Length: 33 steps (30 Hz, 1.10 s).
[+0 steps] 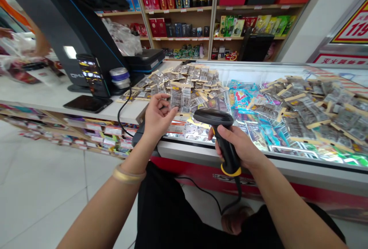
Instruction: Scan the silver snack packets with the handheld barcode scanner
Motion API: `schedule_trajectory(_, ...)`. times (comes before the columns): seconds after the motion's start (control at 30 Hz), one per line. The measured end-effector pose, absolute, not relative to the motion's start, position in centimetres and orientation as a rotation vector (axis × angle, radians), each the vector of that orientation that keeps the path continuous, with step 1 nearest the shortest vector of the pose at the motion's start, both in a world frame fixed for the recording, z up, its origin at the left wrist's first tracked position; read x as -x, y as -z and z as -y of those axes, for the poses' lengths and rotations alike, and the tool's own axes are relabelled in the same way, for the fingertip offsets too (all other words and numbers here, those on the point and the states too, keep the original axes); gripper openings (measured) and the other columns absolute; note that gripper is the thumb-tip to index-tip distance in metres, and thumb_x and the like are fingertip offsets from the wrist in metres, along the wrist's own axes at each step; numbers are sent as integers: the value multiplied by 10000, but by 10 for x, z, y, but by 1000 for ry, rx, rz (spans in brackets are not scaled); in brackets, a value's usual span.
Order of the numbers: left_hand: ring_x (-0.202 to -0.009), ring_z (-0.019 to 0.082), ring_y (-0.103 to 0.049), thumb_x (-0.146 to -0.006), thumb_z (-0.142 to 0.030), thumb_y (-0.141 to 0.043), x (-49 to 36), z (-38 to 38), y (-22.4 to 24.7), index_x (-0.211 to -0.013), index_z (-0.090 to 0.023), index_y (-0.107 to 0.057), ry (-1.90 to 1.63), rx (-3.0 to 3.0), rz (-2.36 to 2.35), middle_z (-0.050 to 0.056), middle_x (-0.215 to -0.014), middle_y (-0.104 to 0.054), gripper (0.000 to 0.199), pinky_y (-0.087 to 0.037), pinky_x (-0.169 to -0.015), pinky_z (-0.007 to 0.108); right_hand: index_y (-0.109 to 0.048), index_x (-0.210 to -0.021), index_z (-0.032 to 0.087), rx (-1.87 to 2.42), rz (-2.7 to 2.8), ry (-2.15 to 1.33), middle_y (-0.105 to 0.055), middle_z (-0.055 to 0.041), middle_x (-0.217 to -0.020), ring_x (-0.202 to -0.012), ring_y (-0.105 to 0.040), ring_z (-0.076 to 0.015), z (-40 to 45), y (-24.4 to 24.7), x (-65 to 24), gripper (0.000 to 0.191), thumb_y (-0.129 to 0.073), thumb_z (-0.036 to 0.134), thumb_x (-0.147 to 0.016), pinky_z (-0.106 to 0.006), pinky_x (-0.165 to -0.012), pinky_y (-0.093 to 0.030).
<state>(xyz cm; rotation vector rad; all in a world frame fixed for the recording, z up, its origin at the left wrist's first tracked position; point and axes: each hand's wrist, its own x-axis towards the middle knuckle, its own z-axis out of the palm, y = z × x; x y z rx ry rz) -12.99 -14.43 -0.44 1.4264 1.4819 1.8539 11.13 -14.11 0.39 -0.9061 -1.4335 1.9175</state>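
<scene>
My right hand (240, 141) is wrapped round the handle of a black and yellow barcode scanner (228, 145), whose head points left and away over the freezer edge. A cable runs down from its base. My left hand (159, 114), with a gold bangle on the wrist, has curled fingers and its thumb at the lower left edge of a clear snack packet (180, 97). The packet shows its printed label and barcode. How firmly the fingers grip it is hard to see. Behind it spreads a pile of similar packets (201, 74).
More such packets (307, 111) lie on the freezer's glass top (287, 153), right of blue packages (244, 97). A checkout terminal (86, 30), a phone on a stand (93, 76) and a flat black device (87, 104) occupy the left counter. Stocked shelves (178, 10) stand behind.
</scene>
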Motion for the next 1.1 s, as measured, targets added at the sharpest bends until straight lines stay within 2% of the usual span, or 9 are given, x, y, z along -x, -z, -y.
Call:
schedule_trajectory(0.4,-613,75,-505,-676,-255,-699,125,145,5,-1000,-225,-475,-1806,-1583,-1530,-75,-695,-471,395,-439,-569,166,-574,-757,169,903,1451,-1928,-574,0,-454,-375,-494,-98,141,-2,-112,596,-696,742,-650,-196,-386,-397)
schedule_trajectory(0.77,-615,75,-510,-659,-249,-713,119,141,0,-981,-231,-481,-1767,-1566,-1563,-69,-709,-492,398,-466,-588,178,-620,-781,165,778,1323,-1870,-575,5,-482,-413,-520,-103,141,3,-117,528,-684,684,-711,-210,-435,-452)
schedule_trajectory(0.93,-595,73,-498,-666,-242,-720,74,123,-8,-997,-231,-488,-1675,-1575,-1421,-73,-709,-477,405,-470,-572,186,-624,-785,176,743,1218,-1685,-608,-9,-579,-424,-525,-104,138,-2,-159,475,-663,648,-757,-220,-410,-431)
schedule_trajectory(1.1,-515,43,-460,-704,-205,-695,-5,83,-20,-1016,-227,-481,-1553,-1615,-1211,-84,-704,-457,379,-398,-500,168,-614,-804,185,835,1116,-1464,-553,13,-517,-411,-507,-111,125,-13,-224,499,-668,677,-737,-215,-382,-400)
